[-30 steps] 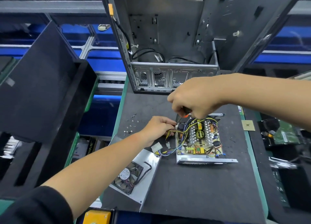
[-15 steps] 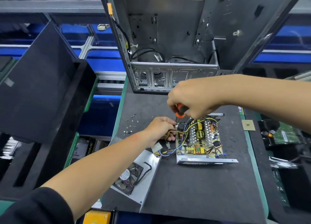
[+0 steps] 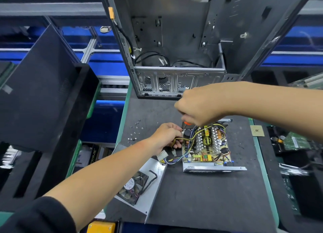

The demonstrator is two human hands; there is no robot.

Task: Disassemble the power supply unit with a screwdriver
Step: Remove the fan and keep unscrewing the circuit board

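Note:
The opened power supply unit [image 3: 208,148] lies on the dark mat, its circuit board with coils and heatsinks exposed in a metal tray. My left hand [image 3: 167,136] grips the bundle of yellow and black wires [image 3: 176,140] at the unit's left edge. My right hand [image 3: 199,106] is fisted above the unit's far left corner around a screwdriver [image 3: 186,123]; only a bit of its orange and black handle shows below the fist. The tip is hidden.
The unit's removed cover with its fan [image 3: 138,185] lies at the mat's near left. Several loose screws [image 3: 134,133] are scattered left of my left hand. An empty computer case [image 3: 176,82] stands behind. A black panel [image 3: 40,85] leans at left; boards [image 3: 297,141] lie at right.
My right hand has turned slightly on the screwdriver, so less of the orange handle shows than half a second ago. My left hand stays on the wires.

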